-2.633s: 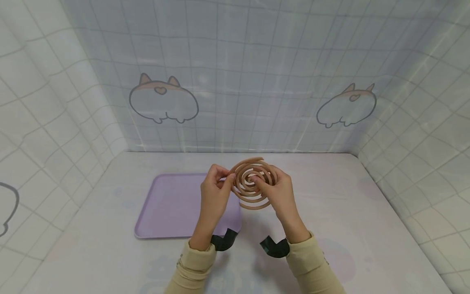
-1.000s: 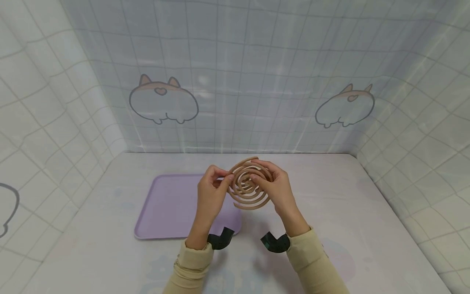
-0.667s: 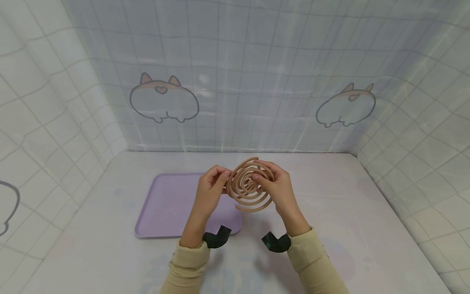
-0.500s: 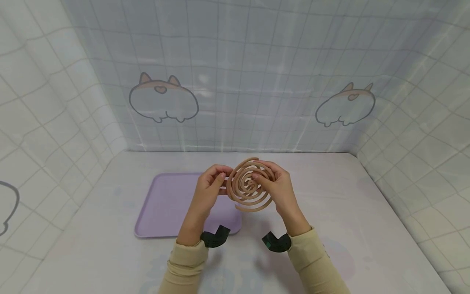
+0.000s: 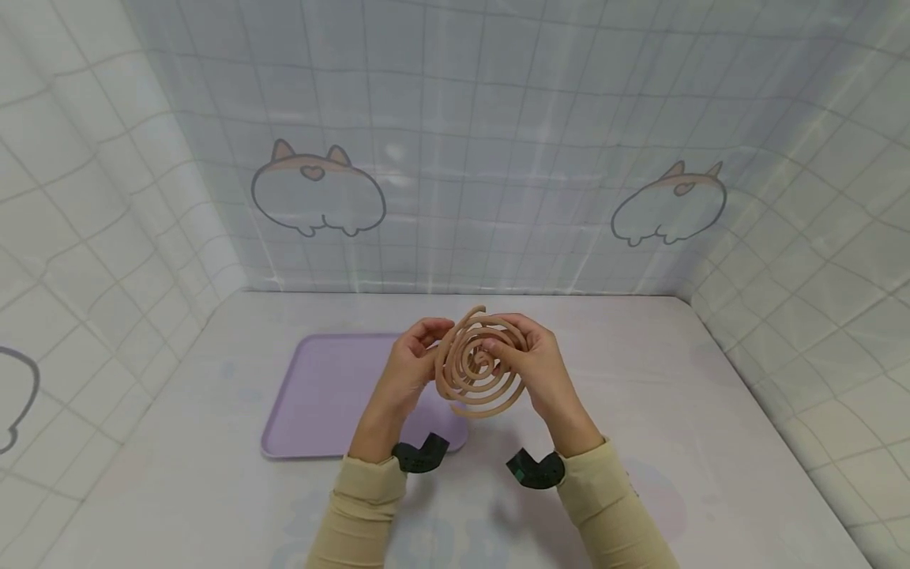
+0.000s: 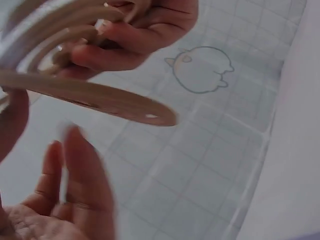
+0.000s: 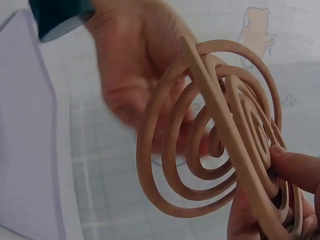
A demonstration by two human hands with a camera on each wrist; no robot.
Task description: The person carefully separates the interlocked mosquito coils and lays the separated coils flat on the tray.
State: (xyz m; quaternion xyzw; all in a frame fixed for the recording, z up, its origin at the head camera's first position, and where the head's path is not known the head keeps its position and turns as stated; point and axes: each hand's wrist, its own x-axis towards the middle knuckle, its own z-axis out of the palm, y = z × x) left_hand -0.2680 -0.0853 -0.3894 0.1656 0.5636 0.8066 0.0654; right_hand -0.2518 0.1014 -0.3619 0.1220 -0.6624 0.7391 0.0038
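A pair of nested brown mosquito coils (image 5: 486,412) is held up over the table between both hands. In the right wrist view one coil (image 7: 225,125) stands nearly edge-on, while the other coil (image 7: 145,145) fans out at an angle from it, their turns crossing. My right hand (image 5: 538,363) pinches the coils at the right side, its thumb on the face near the centre. At the left rim is my left hand (image 5: 407,367); in the left wrist view its thumb (image 6: 12,117) touches a coil's edge, and its loosely bent, blurred fingers (image 6: 87,175) stand apart below.
A flat purple tray (image 5: 334,395) lies on the white table (image 5: 640,379), left of and below the coils. Dark mounts (image 5: 421,456) sit at the wrists. Grid-patterned curtains (image 5: 490,158) with cartoon animals enclose the back and sides.
My left hand has let go of its earlier pinch, its fingers loosening beside the rim. The coils have tilted and spread further apart. My right hand keeps its hold.
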